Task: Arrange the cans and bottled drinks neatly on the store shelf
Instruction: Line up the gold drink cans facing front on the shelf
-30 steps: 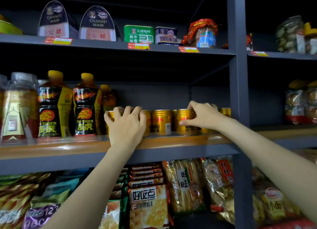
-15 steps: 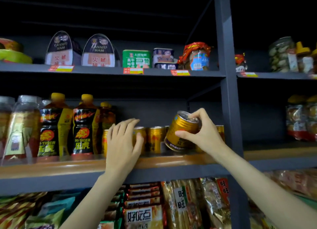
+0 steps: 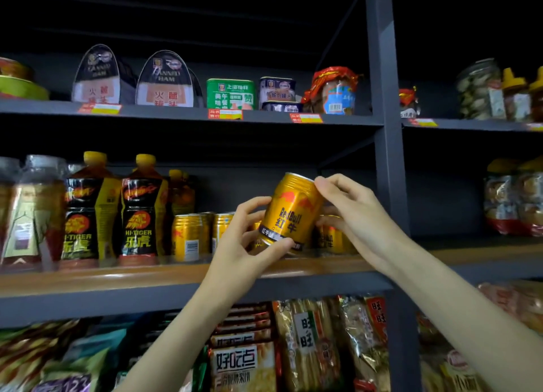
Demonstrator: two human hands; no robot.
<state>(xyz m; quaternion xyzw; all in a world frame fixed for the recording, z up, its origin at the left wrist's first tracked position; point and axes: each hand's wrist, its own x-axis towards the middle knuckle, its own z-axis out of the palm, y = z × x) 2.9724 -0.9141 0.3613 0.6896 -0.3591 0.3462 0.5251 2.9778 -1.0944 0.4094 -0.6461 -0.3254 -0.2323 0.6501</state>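
Head view: both hands, left (image 3: pixel 244 244) and right (image 3: pixel 357 215), grip tilted gold can (image 3: pixel 289 212) above shelf (image 3: pixel 164 277).

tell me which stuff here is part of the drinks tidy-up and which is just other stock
Part of the job: gold can held in left hand and right hand; gold cans on the shelf; Hi-Tiger bottles.

Just other stock: canned ham tins; snack packets; jars.

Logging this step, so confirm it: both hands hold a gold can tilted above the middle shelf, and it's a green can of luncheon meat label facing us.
Wrong on one count. The head view shows the gold can, held tilted by left hand and right hand, carries a Red Bull drink label.
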